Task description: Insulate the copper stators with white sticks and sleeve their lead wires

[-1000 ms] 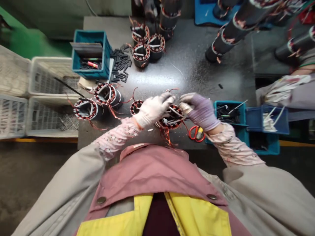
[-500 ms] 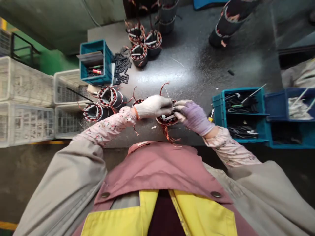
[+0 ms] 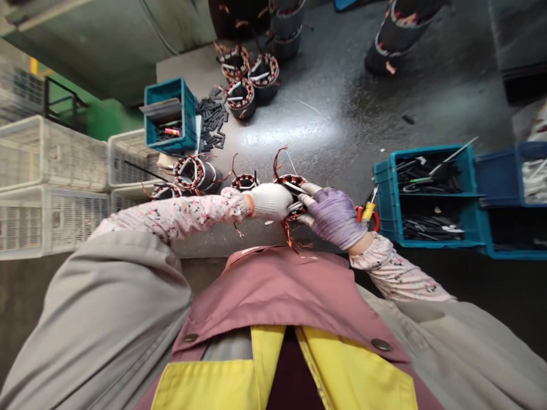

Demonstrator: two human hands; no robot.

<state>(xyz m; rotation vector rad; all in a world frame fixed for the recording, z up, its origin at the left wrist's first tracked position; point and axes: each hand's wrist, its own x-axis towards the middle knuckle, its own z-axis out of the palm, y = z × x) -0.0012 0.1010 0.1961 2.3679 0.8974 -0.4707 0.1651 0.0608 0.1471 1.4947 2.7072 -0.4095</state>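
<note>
A motor stator (image 3: pixel 291 180) with copper windings and loose wire ends stands on the workbench in front of me. My left hand (image 3: pixel 271 201), in a white glove, is closed against its left side, the fingertips hidden. From the right, my right hand (image 3: pixel 335 215), in a purple glove, reaches over the stator's opening with fingers bent together. A thin pale strip lies across the opening near those fingertips; whatever they pinch is too small to make out. Just behind my left hand is a second stator (image 3: pixel 245 181), partly covered.
More stators (image 3: pixel 240 98) stand at the back and left. A blue bin (image 3: pixel 188 128) sits beside black strips (image 3: pixel 212 119). At right are a divided teal bin (image 3: pixel 387 199) and a yellow-and-red handled tool (image 3: pixel 368 213). White crates (image 3: pixel 43 193) line the left.
My left hand has drawn back into a closed shape at the stator's left side. My right hand has moved slightly lower over the opening. The view has shifted a little.
</note>
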